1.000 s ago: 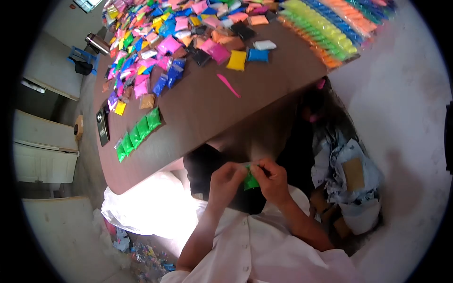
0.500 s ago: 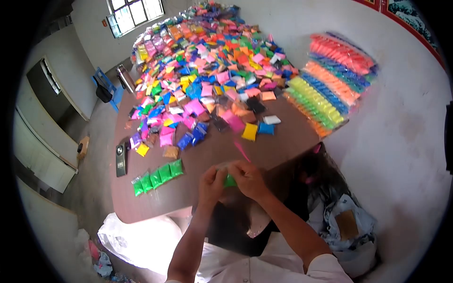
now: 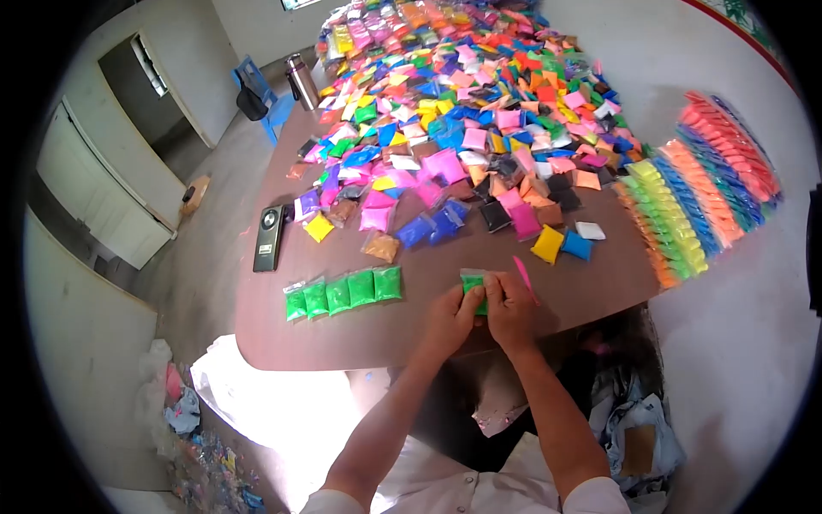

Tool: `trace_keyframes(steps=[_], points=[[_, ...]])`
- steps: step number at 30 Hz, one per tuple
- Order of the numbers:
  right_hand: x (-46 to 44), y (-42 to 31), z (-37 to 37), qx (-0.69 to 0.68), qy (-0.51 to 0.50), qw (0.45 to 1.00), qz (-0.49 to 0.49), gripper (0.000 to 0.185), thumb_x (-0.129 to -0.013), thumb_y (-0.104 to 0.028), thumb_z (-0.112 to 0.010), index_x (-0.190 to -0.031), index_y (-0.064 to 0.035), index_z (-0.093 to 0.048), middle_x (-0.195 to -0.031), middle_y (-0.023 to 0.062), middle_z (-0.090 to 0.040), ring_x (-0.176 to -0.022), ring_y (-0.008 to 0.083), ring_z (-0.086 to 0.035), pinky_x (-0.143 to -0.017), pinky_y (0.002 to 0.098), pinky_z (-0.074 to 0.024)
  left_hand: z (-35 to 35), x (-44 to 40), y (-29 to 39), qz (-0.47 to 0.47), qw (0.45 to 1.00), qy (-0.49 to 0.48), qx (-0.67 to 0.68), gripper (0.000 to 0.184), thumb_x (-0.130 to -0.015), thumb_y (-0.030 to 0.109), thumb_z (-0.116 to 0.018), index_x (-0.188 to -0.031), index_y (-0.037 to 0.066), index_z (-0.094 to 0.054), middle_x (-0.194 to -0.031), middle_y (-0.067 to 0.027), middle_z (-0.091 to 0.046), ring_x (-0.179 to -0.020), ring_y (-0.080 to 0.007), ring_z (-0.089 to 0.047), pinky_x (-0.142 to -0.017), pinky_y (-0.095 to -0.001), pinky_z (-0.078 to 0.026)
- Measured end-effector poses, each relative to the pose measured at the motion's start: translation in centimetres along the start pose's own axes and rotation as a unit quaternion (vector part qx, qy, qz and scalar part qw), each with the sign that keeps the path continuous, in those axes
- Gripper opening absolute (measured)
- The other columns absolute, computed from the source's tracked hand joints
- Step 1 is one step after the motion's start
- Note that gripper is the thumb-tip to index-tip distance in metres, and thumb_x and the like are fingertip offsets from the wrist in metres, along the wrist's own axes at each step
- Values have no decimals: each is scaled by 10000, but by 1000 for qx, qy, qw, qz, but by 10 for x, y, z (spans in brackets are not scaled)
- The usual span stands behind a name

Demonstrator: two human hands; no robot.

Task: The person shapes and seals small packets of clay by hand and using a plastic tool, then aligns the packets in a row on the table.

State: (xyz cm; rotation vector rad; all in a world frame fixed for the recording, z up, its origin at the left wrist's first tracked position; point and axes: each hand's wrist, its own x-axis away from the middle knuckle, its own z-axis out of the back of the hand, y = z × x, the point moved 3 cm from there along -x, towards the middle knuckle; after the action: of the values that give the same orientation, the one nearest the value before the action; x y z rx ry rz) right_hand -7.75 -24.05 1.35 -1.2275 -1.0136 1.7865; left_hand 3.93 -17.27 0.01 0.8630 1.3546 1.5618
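Note:
Near the table's front edge, my left hand (image 3: pixel 451 319) and my right hand (image 3: pixel 511 313) are closed side by side on a small green packet (image 3: pixel 473 281), whose upper part shows between the thumbs. A row of several green packets (image 3: pixel 339 294) lies to the left on the brown table (image 3: pixel 428 257). Just beyond my right hand is a thin pink strip (image 3: pixel 526 277). Yellow (image 3: pixel 547 245) and blue (image 3: pixel 576 245) packets lie a little further back.
A large heap of coloured packets (image 3: pixel 462 111) covers the table's far part. Strips of packets (image 3: pixel 685 206) lie at the right edge. At the left are a black phone-like device (image 3: pixel 269 240) and a steel flask (image 3: pixel 302 81). Bags of waste (image 3: pixel 638 437) stand below right.
Both hands have risen from the lap to the table's front edge, still holding the green packet. The view has shifted, and the packet's upper part now shows above the thumbs.

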Motion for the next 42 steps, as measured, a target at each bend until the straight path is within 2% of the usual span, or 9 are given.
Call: trace_keyframes(steps=[2, 4, 7, 11, 20, 23, 25, 34, 42], points=[[0, 5, 0, -5, 2, 1000, -12, 160, -994, -142, -622, -1002, 5, -684, -912, 165, -696, -844, 330, -677, -780, 401, -532, -5, -3, -15, 36, 995, 2, 93, 365, -1063, 337, -565, -1104, -1, -698, -861, -75, -710, -724, -136, -676, -623, -311, -565], [3, 14, 3, 49, -31, 998, -26, 161, -1021, -162, -629, -1030, -8, -677, -834, 81, -666, -766, 150, -620, -714, 306, -508, -3, -1, -6, 55, 996, -18, 74, 321, -1065, 311, -570, -1118, 24, -704, -842, -38, -688, -742, -103, -654, -617, -273, -529], [3, 9, 6, -24, -3, 999, -30, 155, -1021, -157, -629, -1030, -8, -673, -808, 56, -647, -760, 116, -597, -704, 293, -500, -5, -1, 2, 67, 995, -38, 57, 282, -1061, 295, -585, -1118, 49, -709, -815, 7, -658, -737, -69, -617, -608, -230, -486], [3, 16, 8, -40, 18, 999, -30, 197, -1028, -191, -598, -1034, -7, -671, -890, 148, -686, -817, 251, -669, -749, 363, -519, -5, -3, 7, 29, 999, -33, 12, 263, -1038, 300, -628, -1073, 50, -700, -801, 16, -652, -681, -64, -586, -595, -220, -465], [1, 14, 9, -18, 48, 998, -25, 190, -1031, -181, -601, -1024, -5, -671, -884, 132, -676, -797, 217, -644, -741, 343, -510, 0, -7, 4, 83, 988, -58, 117, 218, -1015, 271, -675, -969, 58, -678, -784, 5, -667, -673, -60, -583, -589, -209, -447], [1, 14, 8, -61, 14, 997, -42, 168, -1023, -168, -613, -1027, -12, -675, -881, 103, -670, -791, 176, -629, -737, 321, -505, 1, -6, -1, 73, 984, -59, 148, 218, -1016, 258, -674, -952, 49, -674, -788, 2, -670, -676, -58, -582, -589, -210, -448], [-1, 11, 8, -82, 41, 995, -47, 146, -1024, -133, -606, -1002, -8, -679, -841, 7, -642, -765, 61, -552, -698, 253, -476, 5, -9, 2, 44, 989, -74, 116, 212, -1015, 248, -674, -948, 47, -671, -783, 5, -669, -671, -54, -578, -584, -212, -445], [2, 25, 4, 13, 40, 998, -43, 164, -1033, -153, -618, -1014, -7, -691, -851, 7, -650, -795, 73, -573, -720, 261, -486, 15, -42, -6, -9, 993, -92, 80, 157, -980, 180, -715, -937, 29, -702, -795, 56, -605, -746, -23, -539, -613, -221, -436], [-1, 9, 3, -58, 25, 994, -89, 182, -1043, -161, -597, -1117, -15, -679, -940, 24, -663, -883, 98, -597, -786, 271, -496, 20, -64, 0, -51, 987, -117, 100, 172, -965, 179, -731, -963, 8, -713, -808, 48, -609, -773, -27, -540, -634, -244, -452]])
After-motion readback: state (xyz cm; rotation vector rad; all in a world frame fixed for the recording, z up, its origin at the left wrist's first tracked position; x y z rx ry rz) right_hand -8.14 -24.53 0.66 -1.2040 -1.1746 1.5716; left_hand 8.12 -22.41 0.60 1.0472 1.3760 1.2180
